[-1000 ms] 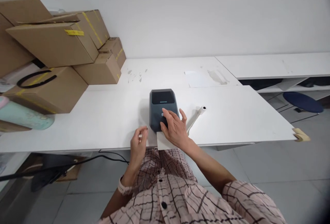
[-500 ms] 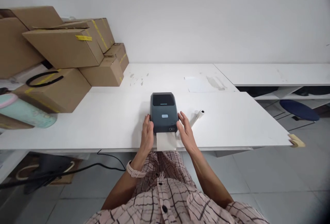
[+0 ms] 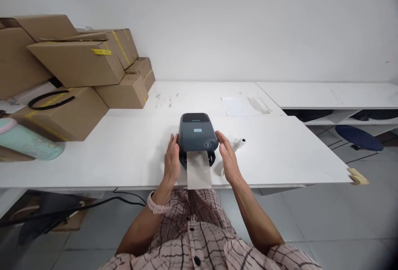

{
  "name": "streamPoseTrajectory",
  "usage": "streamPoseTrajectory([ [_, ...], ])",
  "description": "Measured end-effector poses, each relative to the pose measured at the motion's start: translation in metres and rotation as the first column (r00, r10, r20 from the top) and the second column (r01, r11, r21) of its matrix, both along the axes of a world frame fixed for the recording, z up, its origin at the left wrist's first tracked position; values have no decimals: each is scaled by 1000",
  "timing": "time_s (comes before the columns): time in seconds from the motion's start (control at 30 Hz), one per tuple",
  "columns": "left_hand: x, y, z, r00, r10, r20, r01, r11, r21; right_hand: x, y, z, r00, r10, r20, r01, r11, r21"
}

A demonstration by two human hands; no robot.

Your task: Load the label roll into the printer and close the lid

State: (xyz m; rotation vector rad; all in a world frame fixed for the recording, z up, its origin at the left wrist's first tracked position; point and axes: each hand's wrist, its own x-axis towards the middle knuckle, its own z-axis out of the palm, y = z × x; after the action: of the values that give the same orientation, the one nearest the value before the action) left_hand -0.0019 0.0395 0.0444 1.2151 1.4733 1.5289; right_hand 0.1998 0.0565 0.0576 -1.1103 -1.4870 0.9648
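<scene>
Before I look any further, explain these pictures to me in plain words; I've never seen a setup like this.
There is no robot here: these are a person's own bare hands. One camera, worn on the head, takes every picture, looking forward and down.

The left hand and right hand are at either side of a dark device whose front cover stands raised above its base. Whether the fingers grip it firmly is hard to tell. A pale paper strip comes out toward the person.

All this is on a white table. A white item with a dark end lies right of the device. Cardboard boxes and a mint-green bottle are at the left.
</scene>
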Motion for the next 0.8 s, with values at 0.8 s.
streamPoseTrajectory([
  [0.8,-26,85,-22,908,-111,-404,-40,937,-348,-39,133,60,834,-138,534,-185,842,506],
])
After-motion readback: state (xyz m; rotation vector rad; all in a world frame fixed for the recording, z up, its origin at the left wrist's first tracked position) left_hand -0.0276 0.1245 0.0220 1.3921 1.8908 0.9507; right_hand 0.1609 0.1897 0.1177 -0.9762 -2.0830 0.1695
